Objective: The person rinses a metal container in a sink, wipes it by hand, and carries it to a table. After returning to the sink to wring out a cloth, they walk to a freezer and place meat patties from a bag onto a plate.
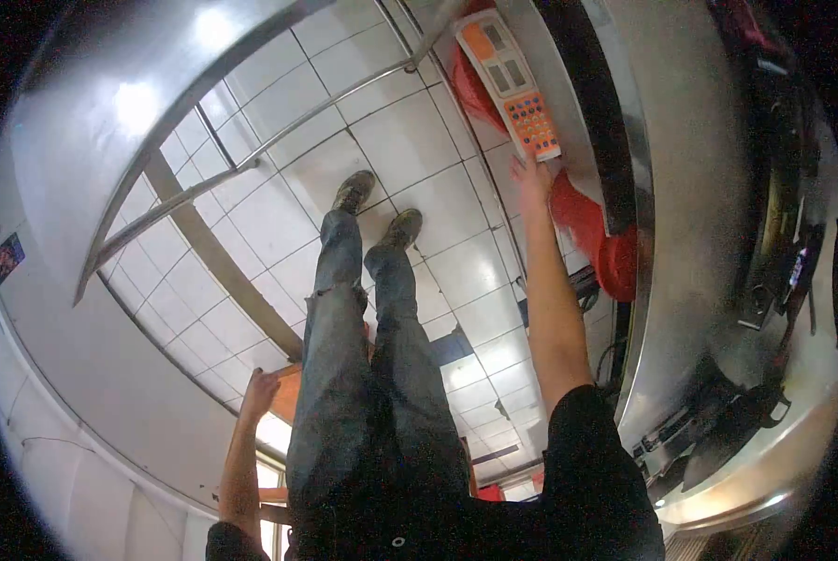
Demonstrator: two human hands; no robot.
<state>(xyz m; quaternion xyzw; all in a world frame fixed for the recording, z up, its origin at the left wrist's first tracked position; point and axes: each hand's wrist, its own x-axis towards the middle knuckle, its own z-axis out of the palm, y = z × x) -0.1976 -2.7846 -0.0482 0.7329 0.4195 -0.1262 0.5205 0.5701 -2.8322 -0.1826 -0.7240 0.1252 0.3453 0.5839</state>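
Head view, looking down: two bare hands, well apart from each other. One white-and-orange keypad panel (510, 84) is at the upper right, tilted, with several grey display windows and rows of small buttons on its orange lower part. The right hand (533, 179) is at the panel's lower end, blurred; whether it grips the panel or only touches it, I cannot tell. The left hand (262, 388) is curled, near one orange-brown board (286, 396); whether it holds anything is unclear. Two red patches show, one behind the panel and one below it. Two shoes, a left one (354, 192) and a right one (402, 228), rest on the white tiled floor (419, 131).
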